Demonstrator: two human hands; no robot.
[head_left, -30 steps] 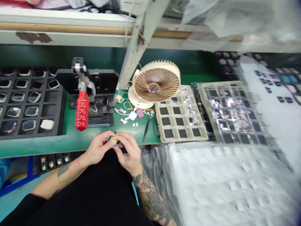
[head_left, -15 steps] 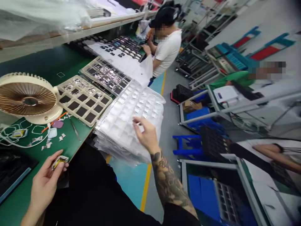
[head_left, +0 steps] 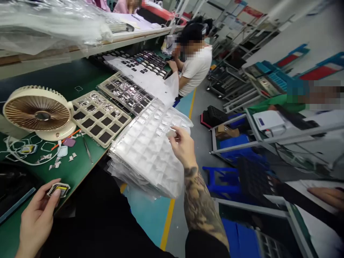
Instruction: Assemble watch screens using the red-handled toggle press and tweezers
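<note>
My left hand (head_left: 39, 216) holds a small open device housing (head_left: 66, 194) between thumb and fingers at the bench edge; a pale frame and a yellow part inside it show. My right hand (head_left: 184, 146) is over the stack of clear plastic compartment trays (head_left: 142, 150), its thumb and forefinger closed on a small pale flat piece (head_left: 171, 133). Several small white pieces (head_left: 162, 127) lie in the top tray's compartments just beyond these fingertips. The kind of the pale piece is not clear.
On the green bench are a cream fan (head_left: 40, 113), tweezers (head_left: 87, 150), loose metal parts (head_left: 55, 165) and a white cable. Two beige compartment trays (head_left: 100, 120) (head_left: 126, 91) hold dark pads and small parts. A co-worker (head_left: 197, 66) sits farther along; a blue stool (head_left: 217, 179) stands right.
My right hand has moved away from me and to the right over the tray, and the pale piece now shows in its fingertips. My left hand has shifted slightly left and down with the housing.
</note>
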